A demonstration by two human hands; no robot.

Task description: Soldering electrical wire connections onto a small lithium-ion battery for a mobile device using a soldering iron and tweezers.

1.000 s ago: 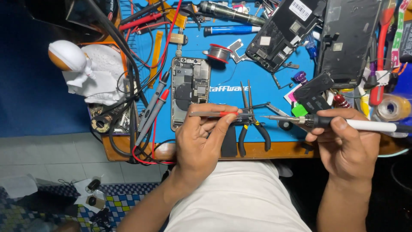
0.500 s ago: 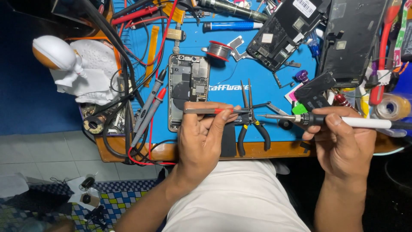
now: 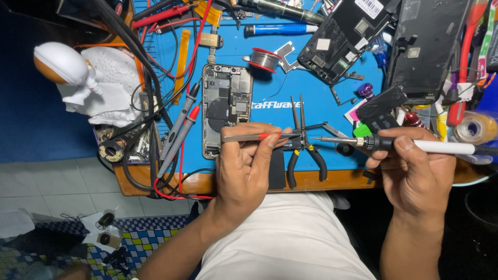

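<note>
My left hand (image 3: 249,168) grips grey tweezers with a red band (image 3: 255,137), held level, tips pointing right. My right hand (image 3: 415,173) holds a soldering iron (image 3: 410,145) with a black grip and white handle, its metal tip pointing left toward the tweezer tips. The two tips nearly meet above black-handled needle-nose pliers (image 3: 303,142) lying on the blue mat (image 3: 327,111). An opened phone body (image 3: 224,106) with bare internals lies on the mat just left of my left hand.
Red and black multimeter probes (image 3: 179,129) lie left of the phone. A solder spool (image 3: 263,58), a second opened phone (image 3: 345,39) and a dark screen panel (image 3: 428,46) lie at the back. A white figurine (image 3: 65,65) and tangled cables sit left; a tape roll (image 3: 474,128) lies right.
The view has shifted slightly; both hands keep their grips and stay nearly still, the iron tip and tweezers remaining close together over the pliers.
</note>
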